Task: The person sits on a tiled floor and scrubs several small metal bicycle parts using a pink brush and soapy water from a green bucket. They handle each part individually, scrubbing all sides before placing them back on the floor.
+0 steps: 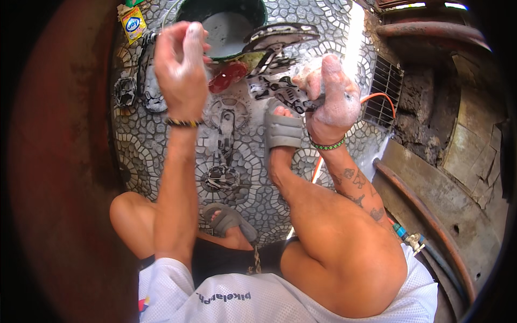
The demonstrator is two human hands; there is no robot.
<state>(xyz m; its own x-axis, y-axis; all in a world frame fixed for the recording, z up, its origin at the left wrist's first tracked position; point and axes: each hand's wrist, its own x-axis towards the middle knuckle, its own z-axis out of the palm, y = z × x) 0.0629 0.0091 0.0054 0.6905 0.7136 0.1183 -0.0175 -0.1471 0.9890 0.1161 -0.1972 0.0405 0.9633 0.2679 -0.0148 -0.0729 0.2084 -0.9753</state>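
Observation:
My left hand (179, 68), blurred and suds-smeared, is raised near the green bucket (262, 12). Its fingers are curled and partly hidden, so I cannot tell whether anything is inside. Thick foam coats my right hand (337, 95), which grips a black, soapy bicycle derailleur (282, 91). The derailleur's long cage (282, 34) reaches up beside the bucket, which contains cloudy, sudsy water. Between my hands, a red oval object (228, 76) lies on the ground. Below it rests a crank arm (227, 129) with a chainring (240, 107) and a pedal (222, 177).
Another foamy crank (152, 95) and pedal (125, 91) lie at left, below a yellow Joy sachet (133, 24). My sandalled feet (284, 129) stand on pebble-mosaic ground (258, 161). A metal grate (385, 89), an orange hose (381, 95) and rusty pipes (424, 222) are at right.

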